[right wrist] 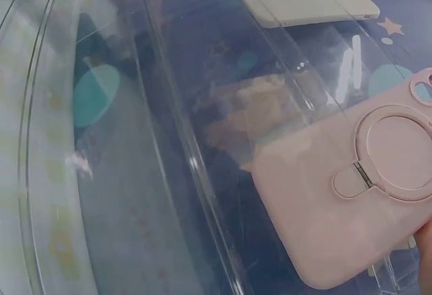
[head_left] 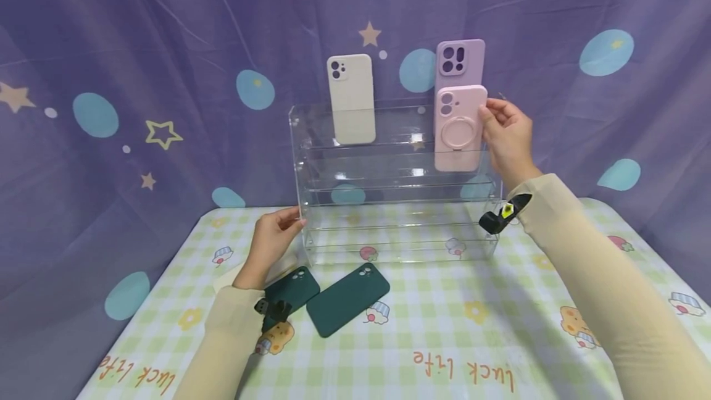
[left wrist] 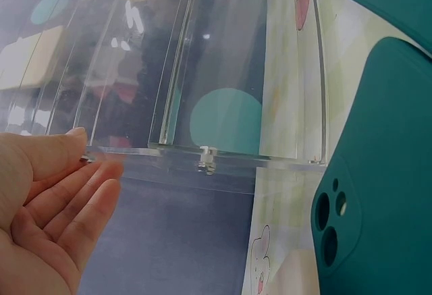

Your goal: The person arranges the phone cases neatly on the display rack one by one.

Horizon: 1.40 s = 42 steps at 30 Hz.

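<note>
Narrowly, the right grip [head_left: 508,139] pinches a pink phone case [head_left: 460,130].

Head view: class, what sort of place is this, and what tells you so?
Probably an indoor corner arranged as a small product display: a clear tiered stand holding a white phone case, a checked tablecloth beneath, and a patterned purple backdrop behind.

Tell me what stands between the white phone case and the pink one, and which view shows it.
No other case: just a bare stretch of clear rack between the white phone case and the pink phone case, seen in the head view.
</note>
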Available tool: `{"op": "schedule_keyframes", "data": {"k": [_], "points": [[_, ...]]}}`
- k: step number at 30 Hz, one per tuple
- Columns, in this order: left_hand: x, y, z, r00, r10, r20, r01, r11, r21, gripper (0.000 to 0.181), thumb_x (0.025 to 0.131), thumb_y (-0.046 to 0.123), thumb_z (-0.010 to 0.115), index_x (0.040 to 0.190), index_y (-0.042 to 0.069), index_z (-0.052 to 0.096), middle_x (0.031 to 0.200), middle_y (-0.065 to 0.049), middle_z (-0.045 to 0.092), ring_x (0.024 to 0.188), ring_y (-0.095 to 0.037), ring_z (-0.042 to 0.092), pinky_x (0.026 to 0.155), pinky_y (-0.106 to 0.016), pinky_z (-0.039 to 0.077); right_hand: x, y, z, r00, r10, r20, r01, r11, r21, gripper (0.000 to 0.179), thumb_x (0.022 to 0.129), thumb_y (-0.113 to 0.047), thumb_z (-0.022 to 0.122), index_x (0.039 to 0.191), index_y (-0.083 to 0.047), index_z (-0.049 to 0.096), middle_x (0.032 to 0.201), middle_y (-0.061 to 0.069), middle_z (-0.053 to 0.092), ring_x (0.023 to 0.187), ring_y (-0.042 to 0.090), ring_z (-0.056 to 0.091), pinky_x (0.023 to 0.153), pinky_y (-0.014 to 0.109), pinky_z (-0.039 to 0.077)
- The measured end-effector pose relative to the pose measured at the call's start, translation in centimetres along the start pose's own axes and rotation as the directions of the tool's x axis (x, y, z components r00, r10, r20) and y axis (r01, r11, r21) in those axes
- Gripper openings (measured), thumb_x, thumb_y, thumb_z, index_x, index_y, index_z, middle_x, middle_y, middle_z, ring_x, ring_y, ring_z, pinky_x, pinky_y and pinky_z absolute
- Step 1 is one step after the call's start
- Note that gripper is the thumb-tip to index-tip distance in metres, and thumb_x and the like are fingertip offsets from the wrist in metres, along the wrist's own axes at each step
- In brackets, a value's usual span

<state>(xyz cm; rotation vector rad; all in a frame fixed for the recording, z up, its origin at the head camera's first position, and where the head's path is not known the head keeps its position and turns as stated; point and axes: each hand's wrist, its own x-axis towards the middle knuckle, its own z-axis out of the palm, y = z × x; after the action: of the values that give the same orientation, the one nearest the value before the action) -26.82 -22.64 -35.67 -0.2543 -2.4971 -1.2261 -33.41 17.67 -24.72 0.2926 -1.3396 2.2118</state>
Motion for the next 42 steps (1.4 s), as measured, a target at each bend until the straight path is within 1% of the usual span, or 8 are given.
{"op": "schedule_keyframes", "data": {"k": [5, 9, 15, 20, 23, 27, 37, 42], "points": [[0.0, 0.2, -0.1, 1.0, 0.011, -0.003, -0.011, 1.0, 0.012, 0.033, 0.088, 0.01, 0.067, 0.118, -0.004, 0.064, 0.109, -0.019, 0.067, 0.093, -0.03, 0.067, 0.077, -0.041, 0.056, -0.4, 0.0, -0.2, 0.999, -0.04, -0.017, 0.035, 0.969, -0.244, 0.008, 0.084, -0.006, 0.07, 0.086, -0.014, 0.069, 0.077, -0.004, 0.064, 0.066, 0.006, 0.054, 0.055, 0.012, 0.046], [0.0, 0.2, 0.0, 1.0, 0.018, -0.006, -0.018, 0.999, 0.027, 0.033, 0.088, 0.01, 0.067, 0.117, -0.004, 0.064, 0.108, -0.02, 0.067, 0.093, -0.031, 0.067, 0.077, -0.042, 0.056, -0.8, -0.2, 0.0, 0.997, -0.073, -0.009, 0.061, 0.888, -0.455, 0.006, 0.085, -0.012, 0.071, 0.09, -0.01, 0.07, 0.073, -0.012, 0.063, 0.065, 0.002, 0.055, 0.058, 0.011, 0.047], [-0.1, 0.1, -0.1, 1.0, 0.023, -0.011, -0.022, 0.999, 0.034, 0.033, 0.087, 0.01, 0.068, 0.117, -0.004, 0.065, 0.108, -0.019, 0.067, 0.092, -0.031, 0.067, 0.077, -0.042, 0.056, -1.0, -0.8, 0.0, 0.998, -0.056, 0.043, 0.07, 0.785, -0.616, 0.03, 0.086, -0.017, 0.07, 0.104, 0.007, 0.068, 0.07, -0.017, 0.062, 0.063, -0.002, 0.059, 0.058, 0.013, 0.051], [-0.1, 0.2, -0.1, 0.999, 0.03, -0.014, -0.029, 0.999, 0.032, 0.032, 0.087, 0.01, 0.067, 0.116, -0.005, 0.065, 0.108, -0.02, 0.067, 0.093, -0.031, 0.067, 0.077, -0.042, 0.055, -1.2, -1.3, -0.2, 0.997, -0.033, 0.075, 0.075, 0.731, -0.678, 0.033, 0.087, -0.018, 0.068, 0.106, 0.009, 0.067, 0.074, -0.013, 0.063, 0.062, -0.004, 0.06, 0.059, 0.015, 0.053], [-0.1, 0.1, 0.0, 0.999, 0.033, -0.015, -0.033, 0.999, 0.035, 0.032, 0.087, 0.009, 0.068, 0.115, -0.005, 0.065, 0.108, -0.02, 0.067, 0.092, -0.032, 0.067, 0.077, -0.042, 0.055, -1.2, -1.7, -0.4, 0.998, -0.007, 0.069, 0.053, 0.717, -0.695, 0.033, 0.088, -0.018, 0.068, 0.108, 0.008, 0.067, 0.088, 0.003, 0.072, 0.061, -0.006, 0.061, 0.062, 0.017, 0.054], [-0.2, 0.1, 0.1, 0.999, 0.032, -0.018, -0.031, 0.999, 0.035, 0.031, 0.086, 0.008, 0.068, 0.115, -0.005, 0.065, 0.107, -0.021, 0.067, 0.092, -0.032, 0.067, 0.077, -0.043, 0.055, -1.3, -2.1, -0.8, 0.999, 0.011, 0.053, 0.031, 0.686, -0.727, 0.035, 0.088, -0.019, 0.068, 0.109, 0.008, 0.066, 0.105, 0.024, 0.065, 0.06, -0.008, 0.061, 0.062, 0.017, 0.054], [-0.1, 0.0, 0.1, 0.999, 0.044, -0.023, -0.043, 0.999, 0.02, 0.031, 0.087, 0.008, 0.068, 0.114, -0.005, 0.065, 0.108, -0.02, 0.067, 0.091, -0.031, 0.068, 0.076, -0.042, 0.056, -1.2, -2.8, -1.0, 0.999, 0.02, 0.048, 0.027, 0.586, -0.81, 0.036, 0.088, -0.024, 0.067, 0.105, 0.008, 0.069, 0.098, 0.025, 0.067, 0.054, -0.009, 0.059, 0.056, 0.014, 0.052], [-0.1, 0.1, 0.0, 0.999, 0.04, -0.017, -0.04, 0.999, 0.028, 0.032, 0.087, 0.01, 0.068, 0.115, -0.005, 0.065, 0.108, -0.02, 0.067, 0.091, -0.031, 0.068, 0.076, -0.042, 0.056, -1.3, -2.8, -1.2, 0.997, 0.004, 0.08, 0.067, 0.514, -0.855, 0.034, 0.09, -0.025, 0.066, 0.102, 0.007, 0.07, 0.095, 0.025, 0.068, 0.053, -0.009, 0.058, 0.052, 0.009, 0.048]]}}
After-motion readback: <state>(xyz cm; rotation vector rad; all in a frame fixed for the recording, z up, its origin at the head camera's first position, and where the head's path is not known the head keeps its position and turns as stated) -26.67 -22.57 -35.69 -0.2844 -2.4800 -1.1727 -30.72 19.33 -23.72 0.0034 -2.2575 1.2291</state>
